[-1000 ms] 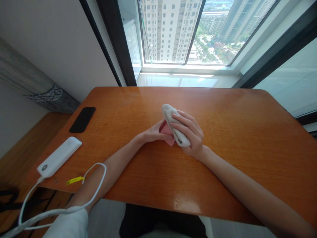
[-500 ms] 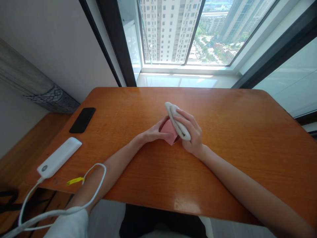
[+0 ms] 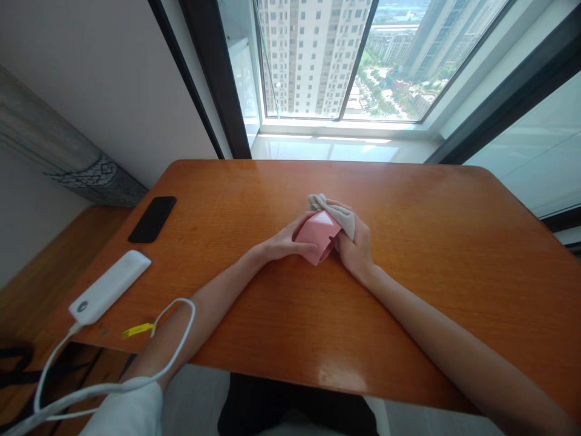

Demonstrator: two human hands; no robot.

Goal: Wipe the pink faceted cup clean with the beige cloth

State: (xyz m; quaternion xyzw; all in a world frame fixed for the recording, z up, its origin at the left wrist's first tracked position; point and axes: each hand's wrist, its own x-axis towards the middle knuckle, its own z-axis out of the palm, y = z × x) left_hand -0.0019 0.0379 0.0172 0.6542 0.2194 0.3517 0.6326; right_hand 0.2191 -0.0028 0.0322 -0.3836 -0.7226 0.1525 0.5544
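A pink, faceted, hollow container (image 3: 318, 235) is tilted above the middle of the table, its dark opening facing down to the right. My left hand (image 3: 287, 241) grips it from the left, with the thumb along its near side. My right hand (image 3: 358, 249) is closed on an off-white folded cloth (image 3: 341, 218). The cloth lies against the far right side of the container, and some of my right fingers are hidden behind it. What kind of container it is cannot be made out.
On the wooden table (image 3: 436, 272), a black phone (image 3: 152, 219) lies at the left. Closer to me is a white power bank (image 3: 110, 287) with a white cable (image 3: 184, 339) looping over my left forearm. A yellow tag (image 3: 138, 330) sits near the cable. A window (image 3: 336, 60) is beyond the table.
The cloth has shifted from the container's right front to its far upper edge, bunching up. More of the pink container shows. My right hand has turned; my left hand stays almost still.
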